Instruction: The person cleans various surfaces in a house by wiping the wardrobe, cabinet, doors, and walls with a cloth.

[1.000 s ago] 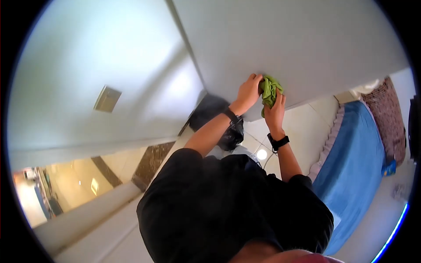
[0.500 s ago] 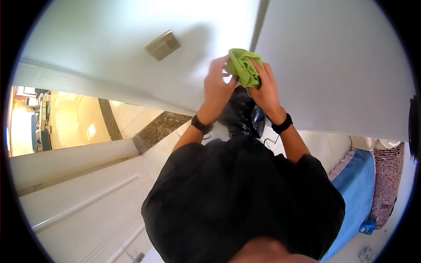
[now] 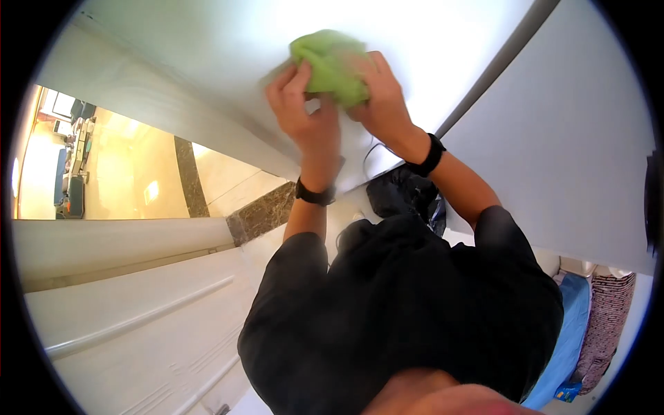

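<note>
A crumpled green cloth is bunched against a glossy white panel, its outline blurred. My right hand wraps round its right side. At the cloth's left edge, the curled fingers of my left hand grip it. A small beige block on the panel is mostly covered by my left hand and the cloth. Below my right wrist sits a black plastic bag, partly hidden by my shirt.
A grey panel stands on the right beyond a dark gap. On the left, a doorway shows a shiny tiled floor with a dark marble strip. A white door is at lower left, blue fabric at lower right.
Both hands and the green cloth have moved left and up, from beside the dark gap to the beige block. The view has shifted, so the gap now appears farther right.
</note>
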A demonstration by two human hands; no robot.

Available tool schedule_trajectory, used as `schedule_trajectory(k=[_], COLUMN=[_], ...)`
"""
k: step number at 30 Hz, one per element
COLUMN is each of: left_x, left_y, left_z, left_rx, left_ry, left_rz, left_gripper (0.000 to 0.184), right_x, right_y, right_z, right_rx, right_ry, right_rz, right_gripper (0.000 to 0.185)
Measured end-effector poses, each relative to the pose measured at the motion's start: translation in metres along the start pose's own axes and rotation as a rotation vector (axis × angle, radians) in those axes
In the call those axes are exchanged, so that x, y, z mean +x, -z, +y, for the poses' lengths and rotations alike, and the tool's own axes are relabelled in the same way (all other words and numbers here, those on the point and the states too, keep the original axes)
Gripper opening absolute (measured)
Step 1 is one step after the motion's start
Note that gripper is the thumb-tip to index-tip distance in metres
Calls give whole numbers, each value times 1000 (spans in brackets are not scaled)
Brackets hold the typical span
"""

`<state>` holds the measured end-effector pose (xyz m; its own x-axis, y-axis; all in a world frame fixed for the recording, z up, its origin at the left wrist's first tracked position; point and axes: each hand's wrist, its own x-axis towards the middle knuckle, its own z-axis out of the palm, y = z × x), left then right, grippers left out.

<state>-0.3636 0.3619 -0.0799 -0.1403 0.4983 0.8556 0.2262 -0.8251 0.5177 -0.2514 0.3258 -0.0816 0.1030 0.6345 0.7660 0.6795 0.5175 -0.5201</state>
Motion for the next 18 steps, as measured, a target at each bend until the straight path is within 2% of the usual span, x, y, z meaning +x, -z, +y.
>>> schedule_trajectory(k=[3, 5, 8, 10, 12, 14, 18], left_x=[8, 18, 30, 37, 32, 19, -38], left_y=[-25, -47, -78, -98, -117, -136, -161], left_z=[8, 15, 29, 43, 48, 49, 38], left_rx=[44, -32, -124, -68, -95, -175, -67], left_ry=[-76, -82, -154, -249, -259, -212, -94], left_rz=[-50, -72, -96, -118, -170, -241, -490], left_gripper=[44, 43, 43, 42, 38, 34, 34], right_x=[15, 21, 26, 29, 26, 18, -38], right_y=[23, 37, 59, 73, 85, 92, 98], right_z=[11, 22, 41, 54, 62, 78, 139], right_rx=[-43, -129, -122, -148, -62, -113, -244], right_ry=[26, 64, 43, 14, -99, -128, -185], right_rz=[69, 139, 250, 352, 369, 433, 430], right_gripper=[57, 49, 45, 47, 41, 43, 39])
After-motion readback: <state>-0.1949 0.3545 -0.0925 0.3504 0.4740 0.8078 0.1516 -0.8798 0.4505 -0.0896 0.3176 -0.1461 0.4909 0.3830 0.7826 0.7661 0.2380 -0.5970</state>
